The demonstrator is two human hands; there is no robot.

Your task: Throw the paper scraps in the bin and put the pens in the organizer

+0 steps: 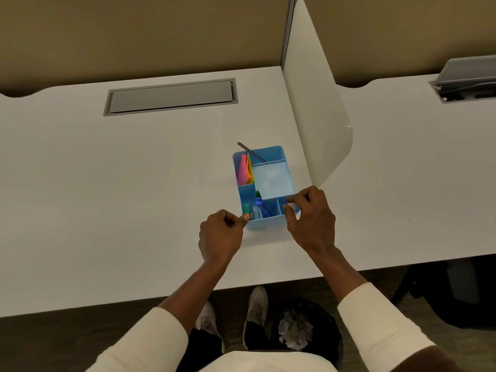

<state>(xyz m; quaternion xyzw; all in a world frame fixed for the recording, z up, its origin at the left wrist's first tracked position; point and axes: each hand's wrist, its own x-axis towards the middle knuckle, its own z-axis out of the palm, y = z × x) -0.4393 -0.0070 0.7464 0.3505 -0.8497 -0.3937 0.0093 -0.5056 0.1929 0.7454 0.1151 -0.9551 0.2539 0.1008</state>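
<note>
A wide white bench (107,183) carries a closed grey rectangular cable hatch (171,96) near its far edge, a curved white divider panel (316,108) stands along its right side, and beyond that a second white bench (416,170) has an open grey cable hatch (467,79).

We see a white desk (107,183) with a shut grey cable hatch (170,96) set into it near the back edge. A white divider (316,108) with a rounded corner stands between it and a second white desk (418,167), whose own hatch (467,79) is propped open. Tan panels (134,33) run behind both desks. The floor (40,345) below is dark.
</note>
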